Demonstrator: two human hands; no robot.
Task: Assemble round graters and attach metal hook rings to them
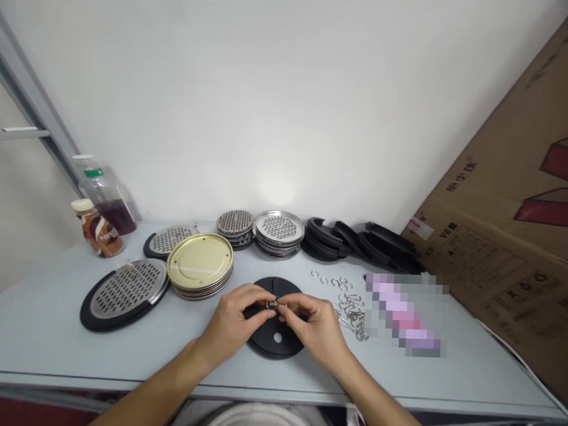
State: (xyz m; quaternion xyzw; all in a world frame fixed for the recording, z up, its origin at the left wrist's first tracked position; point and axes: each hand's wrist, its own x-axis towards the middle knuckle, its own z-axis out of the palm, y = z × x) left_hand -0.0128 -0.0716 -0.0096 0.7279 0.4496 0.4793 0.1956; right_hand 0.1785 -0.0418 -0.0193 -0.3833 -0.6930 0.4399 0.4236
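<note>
Above a round black plastic disc (279,343) with a small hole, my two hands meet. Thumb and fingers of my left hand (241,311) pinch a small metal ring (271,304). My right hand (311,316) is closed at the same spot, its fingertips against the ring; whether a second small part sits in them is hidden. To the right of my right hand lies a loose pile of metal rings and hooks (352,312). A stack of gold-coloured round lids (201,260) stands to the left of my left hand.
Round metal graters with black rims (127,288) lie on the left. Stacked grater discs (278,228) and black curved plastic parts (327,239) line the wall. A brown bottle (99,231) and a jug of dark liquid (111,207) stand back left. A large cardboard box (506,245) leans at right.
</note>
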